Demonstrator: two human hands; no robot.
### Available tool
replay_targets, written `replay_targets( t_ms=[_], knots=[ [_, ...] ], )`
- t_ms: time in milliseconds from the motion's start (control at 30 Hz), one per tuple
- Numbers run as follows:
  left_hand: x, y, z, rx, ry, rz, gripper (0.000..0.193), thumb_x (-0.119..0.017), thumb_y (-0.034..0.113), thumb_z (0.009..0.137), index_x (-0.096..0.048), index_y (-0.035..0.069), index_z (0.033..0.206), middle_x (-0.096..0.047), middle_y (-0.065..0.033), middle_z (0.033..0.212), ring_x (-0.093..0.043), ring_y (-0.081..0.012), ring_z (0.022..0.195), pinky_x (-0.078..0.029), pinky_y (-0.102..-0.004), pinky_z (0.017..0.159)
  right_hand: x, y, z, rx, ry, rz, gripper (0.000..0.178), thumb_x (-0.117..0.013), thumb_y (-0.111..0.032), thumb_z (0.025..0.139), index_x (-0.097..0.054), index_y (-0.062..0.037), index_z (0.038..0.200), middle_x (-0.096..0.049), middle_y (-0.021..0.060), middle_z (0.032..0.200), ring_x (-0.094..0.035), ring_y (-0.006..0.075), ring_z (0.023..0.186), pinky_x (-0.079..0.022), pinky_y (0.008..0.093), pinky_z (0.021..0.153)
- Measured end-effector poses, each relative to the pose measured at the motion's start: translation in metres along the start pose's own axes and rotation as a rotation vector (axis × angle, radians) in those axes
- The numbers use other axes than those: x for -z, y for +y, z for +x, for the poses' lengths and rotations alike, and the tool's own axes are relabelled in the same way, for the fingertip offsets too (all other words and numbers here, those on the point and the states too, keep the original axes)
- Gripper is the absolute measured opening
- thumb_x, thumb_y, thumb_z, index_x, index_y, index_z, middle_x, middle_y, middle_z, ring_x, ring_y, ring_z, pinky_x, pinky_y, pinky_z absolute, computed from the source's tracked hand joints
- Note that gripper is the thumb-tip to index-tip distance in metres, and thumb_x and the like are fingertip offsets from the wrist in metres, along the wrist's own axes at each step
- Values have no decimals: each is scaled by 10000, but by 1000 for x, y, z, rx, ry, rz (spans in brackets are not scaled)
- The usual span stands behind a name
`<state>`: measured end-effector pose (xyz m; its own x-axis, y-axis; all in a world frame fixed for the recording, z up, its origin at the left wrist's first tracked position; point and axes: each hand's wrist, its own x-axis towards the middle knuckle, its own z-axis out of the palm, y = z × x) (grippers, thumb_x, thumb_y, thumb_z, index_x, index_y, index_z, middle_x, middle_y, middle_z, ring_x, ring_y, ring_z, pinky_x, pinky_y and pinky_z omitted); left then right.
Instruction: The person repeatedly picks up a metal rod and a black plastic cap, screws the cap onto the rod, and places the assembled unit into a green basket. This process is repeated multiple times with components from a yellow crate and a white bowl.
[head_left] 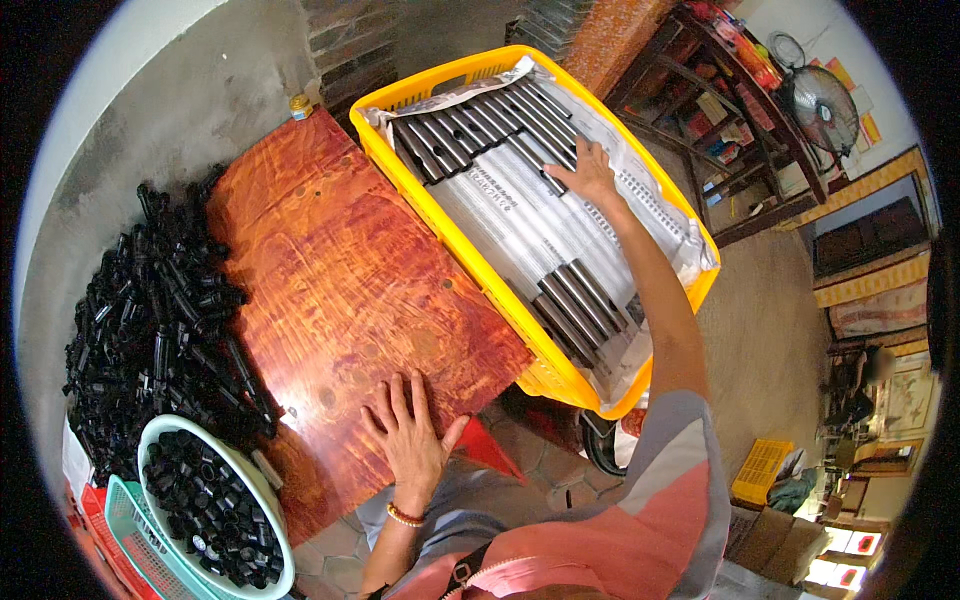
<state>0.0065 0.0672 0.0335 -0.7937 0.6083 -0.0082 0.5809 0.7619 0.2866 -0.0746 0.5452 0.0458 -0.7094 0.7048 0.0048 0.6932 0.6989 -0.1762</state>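
My left hand (pixel 408 432) lies on the reddish wooden table (pixel 330 280) near its front edge, fingers spread and holding nothing. To the right, my right hand (pixel 590 175) reaches into a yellow plastic crate (pixel 440 225), with its thumb out to the side and its fingers apart. The thumb is beside the lower end of a dark metal tube (pixel 535 163); whether they touch, I cannot tell. A row of similar dark tubes (pixel 450 135) lies across the crate's far end. Several more tubes (pixel 580 310) lie at its near end. Printed white sheeting (pixel 510 220) lines the crate.
Black plastic parts (pixel 150 300) are heaped along the table's left side. A pale green bowl (pixel 152 432) of short black caps stands in front of them, over a green basket (pixel 125 510). A small jar (pixel 300 106) sits at the table's far corner. A fan (pixel 820 105) stands back right.
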Motion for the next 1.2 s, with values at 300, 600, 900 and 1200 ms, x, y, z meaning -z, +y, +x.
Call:
replay_targets(
  t_ms=[300,600,900,1200],
  knots=[
    [-1,-2,6,23,-48,28,852,-517,677,758,-396,89,1363,-359,-148,1382,-237,-343,1323,-102,-599,1062,-32,-29,81,-31,-100,69,1331,-647,-795,504,-86,-63,1464,-20,333,1463,26,464,1371,-36,688,1020],
    [-3,-4,5,20,-99,45,908,-511,686,756,-316,89,1411,-300,-165,1420,-174,-340,1358,-39,-565,1093,-20,-17,101,-114,-270,67,1321,-640,-799,478,-92,-127,1474,-35,291,1481,-38,428,1384,-101,659,1041],
    [-5,-1,6,25,-67,29,865,-513,675,764,-371,84,1380,-337,-149,1400,-198,-345,1347,-71,-594,1070,-27,-9,84,-75,-204,-64,1264,-631,-808,493,-112,-212,1478,-72,294,1473,-46,451,1373,-107,711,987],
    [-1,1,4,26,-81,43,896,-513,664,770,-312,71,1410,-313,-182,1410,-187,-349,1355,-55,-553,1091,-15,-2,68,-19,-215,-99,1076,-591,-816,540,-206,-371,1442,-140,238,1479,-130,447,1361,-153,702,985]
  ],
)
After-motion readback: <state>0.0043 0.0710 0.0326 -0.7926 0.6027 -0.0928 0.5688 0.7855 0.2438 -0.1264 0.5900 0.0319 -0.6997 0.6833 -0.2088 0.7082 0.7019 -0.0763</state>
